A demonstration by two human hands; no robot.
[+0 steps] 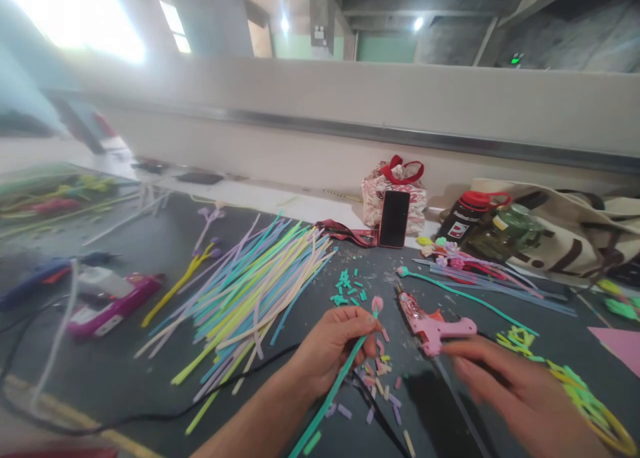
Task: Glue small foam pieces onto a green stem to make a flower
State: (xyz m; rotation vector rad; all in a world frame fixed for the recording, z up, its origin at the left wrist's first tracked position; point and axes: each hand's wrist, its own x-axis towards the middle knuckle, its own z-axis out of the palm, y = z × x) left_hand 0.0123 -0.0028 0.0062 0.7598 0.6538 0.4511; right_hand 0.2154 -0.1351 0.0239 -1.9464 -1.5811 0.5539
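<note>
My left hand (340,345) is closed, thumb and fingers pinching a green straw-like stem (333,395). A small pink bud (377,304) tops this stem, just above my fingertips. Slightly blurred, my right hand (505,385) has its fingers stretched out beside the handle of a pink glue gun (435,328). Whether the fingertips touch the handle I cannot tell. The glue gun lies on the dark table, its nozzle pointing away from me. Short cut pieces in pink, yellow and purple (383,378) are scattered between my hands, with green cut pieces (345,289) farther back.
A wide pile of coloured straw-like strips (260,291) covers the left middle. Left of it lie a purple tool (115,305) and a black cord (165,415). Behind stand a phone (395,219), a patterned bag (370,191) and a bottle (460,215). Yellow-green loops (575,385) lie at right.
</note>
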